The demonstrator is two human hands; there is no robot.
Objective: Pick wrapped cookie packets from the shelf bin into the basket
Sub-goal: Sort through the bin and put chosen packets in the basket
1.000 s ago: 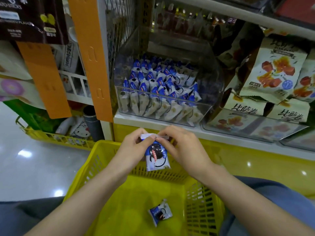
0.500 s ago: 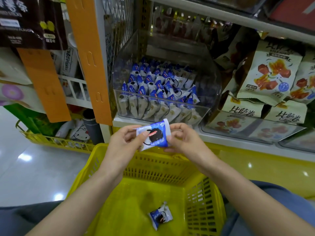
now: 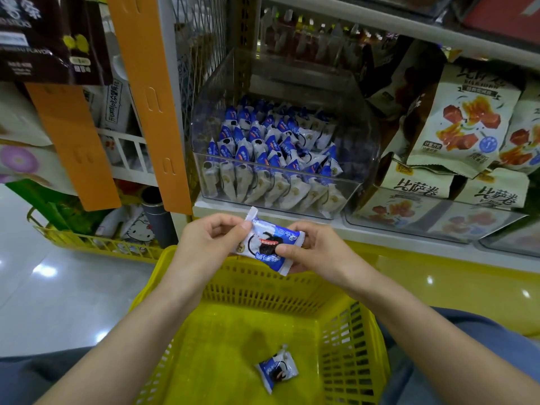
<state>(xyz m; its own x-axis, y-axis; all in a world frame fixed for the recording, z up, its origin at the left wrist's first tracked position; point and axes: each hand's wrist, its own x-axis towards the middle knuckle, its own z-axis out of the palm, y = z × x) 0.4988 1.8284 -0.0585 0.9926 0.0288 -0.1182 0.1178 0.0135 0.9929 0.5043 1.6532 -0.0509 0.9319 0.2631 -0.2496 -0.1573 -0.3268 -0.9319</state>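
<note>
Your yellow basket [image 3: 263, 287] sits directly below your hands with its open top facing up. The clear shelf bin [image 3: 365, 127] stands behind and above the basket's far rim and is stocked with rows of blue and white stocked packets [image 3: 268, 147]. Your left hand [image 3: 210, 241] and right hand [image 3: 312, 249] share one held packet [image 3: 268, 244], roughly over the basket's far rim and just in front of the shelf ledge [image 3: 380, 232]. The left fingers [image 3: 244, 226] are pinched on the upper left seal. The right fingers [image 3: 287, 249] are clamped on the lower right side, thumb on the printed face. One dropped packet [image 3: 277, 368] lies on the basket floor near the right wall.

To complete this step well:
- Bring the held packet toward you until it is over the middle of the basket.
- Lower it, then release both grips together. A drop from the present position risks striking the far rim.
- Grip the crimped seals only; pressure on the middle is likely to crack the cookie.

Surroundings: a glossy grey floor [image 3: 58, 287] lies to the left and reflects ceiling lights. To the right of the bin, the shelf carries snack bags [image 3: 461, 121]. Orange strips [image 3: 146, 97] hang on the upright left of the bin, and a second yellow basket [image 3: 96, 244] stands on the floor beyond them
</note>
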